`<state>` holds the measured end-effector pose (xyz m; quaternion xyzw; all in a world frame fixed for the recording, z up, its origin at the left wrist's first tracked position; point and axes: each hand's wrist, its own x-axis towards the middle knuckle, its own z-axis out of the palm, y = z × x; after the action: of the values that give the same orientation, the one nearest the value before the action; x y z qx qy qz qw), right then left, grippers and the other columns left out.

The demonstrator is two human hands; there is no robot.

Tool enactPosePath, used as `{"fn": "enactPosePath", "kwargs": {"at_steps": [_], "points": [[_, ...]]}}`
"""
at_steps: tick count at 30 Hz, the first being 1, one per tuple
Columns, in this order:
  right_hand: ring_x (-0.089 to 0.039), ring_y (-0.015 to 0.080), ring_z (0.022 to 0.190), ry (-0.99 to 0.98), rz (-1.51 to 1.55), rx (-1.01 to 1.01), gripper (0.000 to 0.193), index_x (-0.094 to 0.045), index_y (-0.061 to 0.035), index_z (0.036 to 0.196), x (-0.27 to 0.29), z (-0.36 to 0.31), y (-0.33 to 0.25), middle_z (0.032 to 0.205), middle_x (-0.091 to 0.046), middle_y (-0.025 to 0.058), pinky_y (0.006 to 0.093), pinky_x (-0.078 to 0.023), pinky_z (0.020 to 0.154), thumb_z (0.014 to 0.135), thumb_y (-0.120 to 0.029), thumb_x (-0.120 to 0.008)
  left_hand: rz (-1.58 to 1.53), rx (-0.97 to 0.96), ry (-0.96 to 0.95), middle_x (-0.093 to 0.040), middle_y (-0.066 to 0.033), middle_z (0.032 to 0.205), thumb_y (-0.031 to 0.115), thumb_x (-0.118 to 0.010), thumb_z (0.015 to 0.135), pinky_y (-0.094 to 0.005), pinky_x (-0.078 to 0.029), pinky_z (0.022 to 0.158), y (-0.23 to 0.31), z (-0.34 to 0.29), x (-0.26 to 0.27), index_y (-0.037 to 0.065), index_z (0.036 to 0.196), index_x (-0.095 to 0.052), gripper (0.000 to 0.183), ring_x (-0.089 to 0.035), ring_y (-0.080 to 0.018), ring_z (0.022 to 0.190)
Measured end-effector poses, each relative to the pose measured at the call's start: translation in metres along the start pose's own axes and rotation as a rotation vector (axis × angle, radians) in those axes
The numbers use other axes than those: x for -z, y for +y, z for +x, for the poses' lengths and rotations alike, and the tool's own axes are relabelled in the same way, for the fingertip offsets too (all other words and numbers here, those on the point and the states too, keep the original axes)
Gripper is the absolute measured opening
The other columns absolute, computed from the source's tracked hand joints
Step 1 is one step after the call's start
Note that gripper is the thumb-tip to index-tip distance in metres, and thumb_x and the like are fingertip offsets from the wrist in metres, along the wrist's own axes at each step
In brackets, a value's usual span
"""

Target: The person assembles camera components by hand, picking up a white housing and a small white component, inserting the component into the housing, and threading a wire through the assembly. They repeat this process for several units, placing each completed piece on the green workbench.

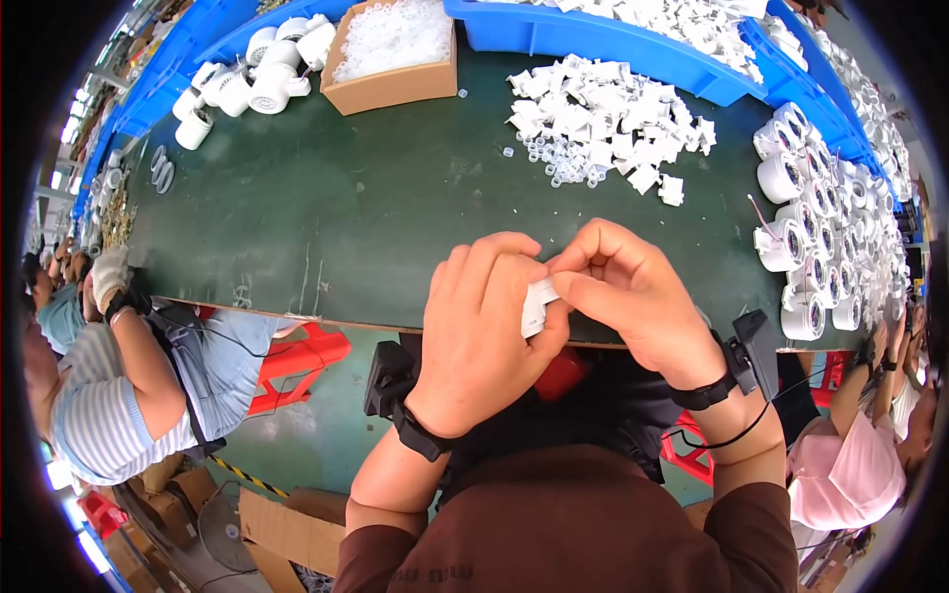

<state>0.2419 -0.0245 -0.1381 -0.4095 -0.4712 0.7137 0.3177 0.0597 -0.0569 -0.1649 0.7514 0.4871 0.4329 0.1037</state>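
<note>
Close to the table's near edge, my left hand (491,326) is closed around a small white plastic piece (535,308). Thumb and forefinger of my right hand (633,296) pinch together at the upper end of the same piece; anything tiny between those fingertips is hidden. Beyond my hands lies a heap of similar white plastic pieces (618,109). Small clear plastic rings (568,161) are scattered along the near left side of that heap.
A cardboard box (390,91) of clear rings stands at the back, beside white round housings (269,89). Blue bins (603,42) line the far edge. Rows of white round units (806,227) fill the right end. Co-workers sit left (129,395) and right (850,469).
</note>
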Motion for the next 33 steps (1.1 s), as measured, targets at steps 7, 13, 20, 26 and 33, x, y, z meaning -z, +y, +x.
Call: {"fn": "enactPosePath", "kwargs": {"at_steps": [7,13,20,26,33], "points": [[-0.063,0.0118,0.103,0.039,0.207,0.010,0.017,-0.066,0.0000,0.115,-0.006,-0.004,0.006,0.110,-0.068,0.0057,0.0295,-0.051,0.092,0.099,-0.005,-0.064,0.026,-0.005,0.031,-0.064,-0.0103,0.106,0.002,-0.079,0.071,-0.0398,-0.047,0.077,0.000,-0.002,0.000,0.009,0.102,-0.059,0.037,-0.060,-0.0311,0.089],[-0.063,0.0104,0.101,0.061,-0.003,0.164,0.015,-0.065,0.0004,0.115,-0.008,-0.005,0.015,0.108,-0.068,0.0050,0.0271,-0.051,0.090,0.102,-0.005,-0.059,-0.043,-0.009,0.045,-0.066,-0.0089,0.099,0.001,-0.080,0.070,-0.0392,-0.047,0.074,-0.002,-0.004,-0.001,0.009,0.099,-0.062,0.035,-0.060,-0.0304,0.085],[-0.065,0.0192,0.105,0.092,-0.469,0.472,0.016,-0.067,-0.0037,0.113,-0.003,-0.012,0.032,0.112,-0.068,0.0096,0.0309,-0.050,0.092,0.097,-0.003,-0.066,0.255,-0.089,-0.127,-0.067,-0.0100,0.121,0.008,-0.079,0.074,-0.0472,-0.042,0.104,-0.022,0.004,0.037,0.010,0.100,-0.070,0.027,-0.058,-0.0362,0.119],[-0.047,0.0366,0.126,0.886,-1.551,0.514,0.049,-0.063,-0.0115,0.130,0.069,-0.065,-0.014,0.135,-0.054,0.0152,0.0512,-0.032,0.107,0.085,-0.023,-0.080,0.768,0.177,0.279,-0.044,-0.0157,0.155,0.028,-0.080,0.086,-0.0524,-0.028,0.115,-0.053,-0.014,0.072,0.010,0.144,-0.055,0.066,-0.036,-0.0402,0.141],[-0.028,0.0412,0.146,0.828,-1.833,0.184,0.071,-0.063,-0.0167,0.131,0.176,-0.109,-0.036,0.155,-0.041,0.0118,0.0542,-0.020,0.118,0.066,-0.028,-0.090,0.439,0.152,0.036,-0.046,-0.0171,0.150,0.010,-0.074,0.084,-0.0504,-0.031,0.112,-0.017,-0.015,0.026,0.006,0.135,-0.059,0.053,-0.038,-0.0396,0.136]]}}
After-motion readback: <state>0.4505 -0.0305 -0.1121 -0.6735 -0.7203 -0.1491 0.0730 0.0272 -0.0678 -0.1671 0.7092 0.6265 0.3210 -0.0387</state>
